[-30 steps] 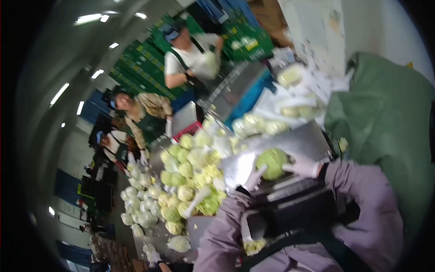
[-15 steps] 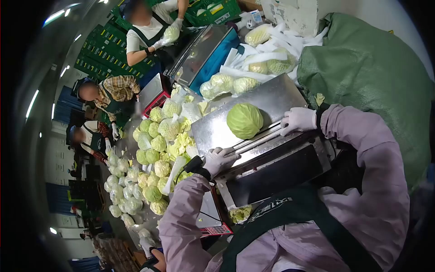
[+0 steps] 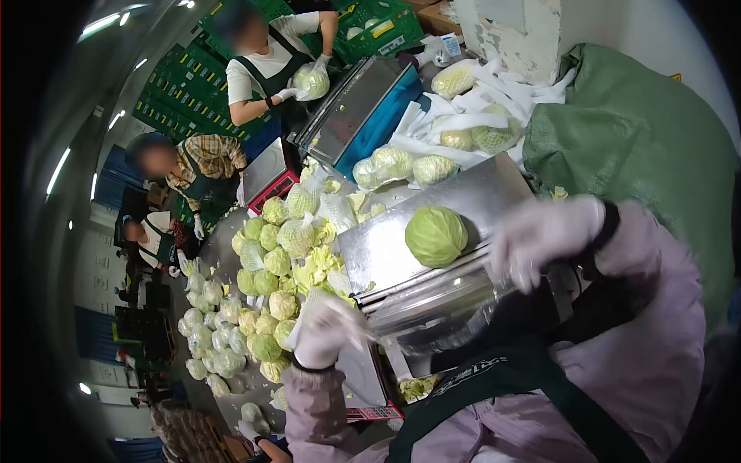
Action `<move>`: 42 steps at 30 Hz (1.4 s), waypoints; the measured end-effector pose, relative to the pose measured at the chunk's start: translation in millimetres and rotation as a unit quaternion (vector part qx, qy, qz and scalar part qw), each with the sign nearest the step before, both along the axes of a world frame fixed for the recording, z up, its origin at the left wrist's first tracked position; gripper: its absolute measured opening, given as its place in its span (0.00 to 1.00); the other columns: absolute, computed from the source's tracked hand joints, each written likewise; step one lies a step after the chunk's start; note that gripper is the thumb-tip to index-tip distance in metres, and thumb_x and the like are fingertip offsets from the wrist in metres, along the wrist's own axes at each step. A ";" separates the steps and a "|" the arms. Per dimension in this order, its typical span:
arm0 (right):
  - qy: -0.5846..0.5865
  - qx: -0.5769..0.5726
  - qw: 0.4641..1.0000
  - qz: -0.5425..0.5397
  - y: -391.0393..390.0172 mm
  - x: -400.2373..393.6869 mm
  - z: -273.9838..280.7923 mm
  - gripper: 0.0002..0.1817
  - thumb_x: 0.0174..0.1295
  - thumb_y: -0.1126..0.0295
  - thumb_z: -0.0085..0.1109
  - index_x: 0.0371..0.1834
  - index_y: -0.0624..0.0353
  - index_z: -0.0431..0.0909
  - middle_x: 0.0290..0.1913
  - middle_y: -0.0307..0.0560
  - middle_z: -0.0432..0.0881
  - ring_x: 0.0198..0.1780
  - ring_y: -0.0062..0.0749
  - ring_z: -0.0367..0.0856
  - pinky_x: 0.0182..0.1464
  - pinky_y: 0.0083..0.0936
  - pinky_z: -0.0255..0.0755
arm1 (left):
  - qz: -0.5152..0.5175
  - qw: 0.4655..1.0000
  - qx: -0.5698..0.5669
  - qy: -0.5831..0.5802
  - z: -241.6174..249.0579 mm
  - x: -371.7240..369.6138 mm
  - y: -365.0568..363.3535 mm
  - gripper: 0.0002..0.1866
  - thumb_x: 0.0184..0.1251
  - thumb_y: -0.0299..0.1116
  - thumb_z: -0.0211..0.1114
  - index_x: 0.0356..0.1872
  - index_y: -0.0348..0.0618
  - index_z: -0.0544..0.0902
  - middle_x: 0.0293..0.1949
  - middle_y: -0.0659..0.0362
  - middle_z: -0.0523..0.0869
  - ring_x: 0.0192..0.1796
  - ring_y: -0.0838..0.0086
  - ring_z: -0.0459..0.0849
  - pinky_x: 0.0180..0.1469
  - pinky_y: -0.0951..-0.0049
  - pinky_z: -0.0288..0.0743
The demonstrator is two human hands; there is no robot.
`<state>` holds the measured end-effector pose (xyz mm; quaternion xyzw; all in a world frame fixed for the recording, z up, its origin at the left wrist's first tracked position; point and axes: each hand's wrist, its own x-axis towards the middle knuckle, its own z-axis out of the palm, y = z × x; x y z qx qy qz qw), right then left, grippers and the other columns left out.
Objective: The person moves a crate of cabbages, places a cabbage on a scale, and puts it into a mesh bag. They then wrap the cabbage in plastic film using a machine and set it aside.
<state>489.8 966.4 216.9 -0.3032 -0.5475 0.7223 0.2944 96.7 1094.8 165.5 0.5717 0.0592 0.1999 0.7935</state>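
A round green cabbage [image 3: 436, 237] rests on the steel top of a wrapping machine [image 3: 378, 258]. Clear plastic film [image 3: 444, 301] spans the machine's front side between my two hands. My left hand [image 3: 328, 332], gloved in white and smeared by motion, is closed at the film's left end, beside the pile of cabbages. At the film's right end, my gloved right hand [image 3: 546, 233] is also blurred, its fingers bent down and pinched on the film. The cabbage lies behind the film, touched by neither hand.
Loose and netted cabbages [image 3: 282, 262] lie heaped to the left, with white foam nets [image 3: 502, 100] beyond the machine. A large green sack [image 3: 641, 154] stands at right. A co-worker [image 3: 274, 65] holds a cabbage near a second machine [image 3: 359, 116]; red scales [image 3: 274, 177] stand nearby.
Both hands have lifted off the machine's front bar, the left moving left and toward me. Clear film now stretches between them. The cabbage stays on the steel top.
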 end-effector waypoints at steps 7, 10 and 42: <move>-0.261 0.240 0.913 -0.201 145.6 19.4 -171.8 0.25 0.65 0.77 0.45 0.67 0.64 0.62 0.62 0.57 0.71 0.63 0.37 0.69 0.66 0.28 0.61 | 0.266 0.870 0.335 0.243 -172.9 73.9 125.9 0.23 0.59 0.17 0.52 0.58 0.33 0.73 0.59 0.48 0.76 0.61 0.64 0.73 0.67 0.68 0.61; -0.389 0.437 0.805 -0.096 116.7 6.2 -197.5 0.29 0.60 0.69 0.52 0.66 0.63 0.60 0.57 0.64 0.72 0.59 0.55 0.71 0.61 0.35 0.64 | 0.097 0.747 0.632 0.182 -140.7 108.8 77.7 0.24 0.47 0.22 0.64 0.51 0.39 0.76 0.43 0.47 0.80 0.50 0.51 0.77 0.63 0.59 0.63; 0.120 -0.290 0.912 -0.264 -193.6 -95.4 -226.5 0.23 0.71 0.58 0.46 0.62 0.62 0.68 0.56 0.44 0.76 0.54 0.29 0.77 0.54 0.26 0.74 | 0.149 0.886 -0.407 0.165 -150.0 -41.1 -205.1 0.31 0.73 0.51 0.41 0.60 0.29 0.68 0.58 0.43 0.75 0.62 0.58 0.72 0.67 0.62 0.59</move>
